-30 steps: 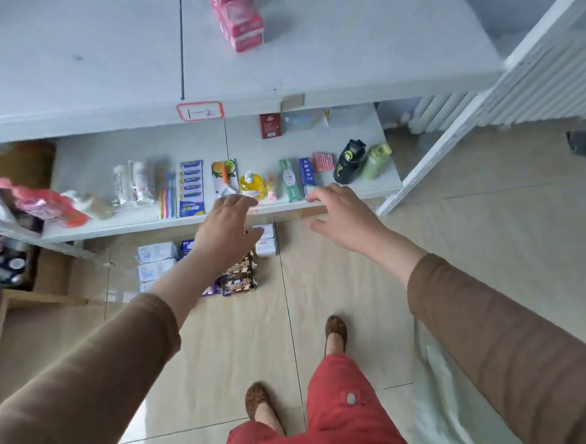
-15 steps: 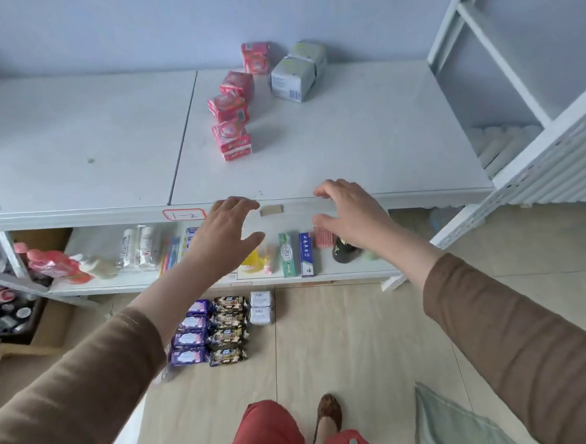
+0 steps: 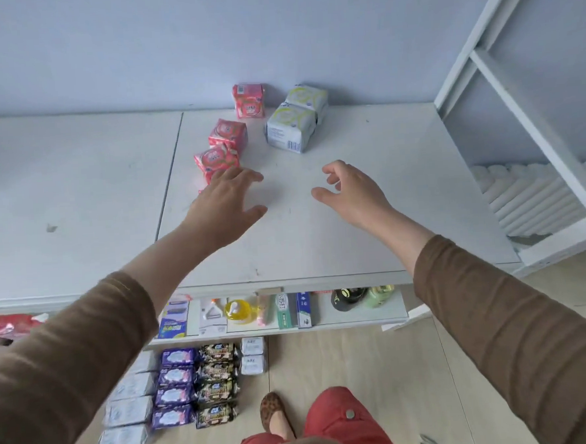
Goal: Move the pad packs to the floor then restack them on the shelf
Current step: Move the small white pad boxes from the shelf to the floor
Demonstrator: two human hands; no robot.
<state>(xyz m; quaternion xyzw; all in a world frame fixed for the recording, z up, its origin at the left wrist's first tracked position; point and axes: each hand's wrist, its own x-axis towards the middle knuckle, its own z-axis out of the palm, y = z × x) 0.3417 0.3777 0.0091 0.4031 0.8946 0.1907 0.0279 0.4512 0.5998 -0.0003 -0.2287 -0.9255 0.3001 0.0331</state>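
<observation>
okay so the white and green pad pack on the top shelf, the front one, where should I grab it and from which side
Grip the front white and green pack across its two long side faces, coming from above and in front. It stands as an upright block with its top and barcode end exposed, while a second pack sits right behind it. The right hand, open and empty, is the closer one.

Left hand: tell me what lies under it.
The left hand reaches over the shelf top, its fingers covering a pink pad pack's near edge. Anything else beneath stays hidden.
</observation>
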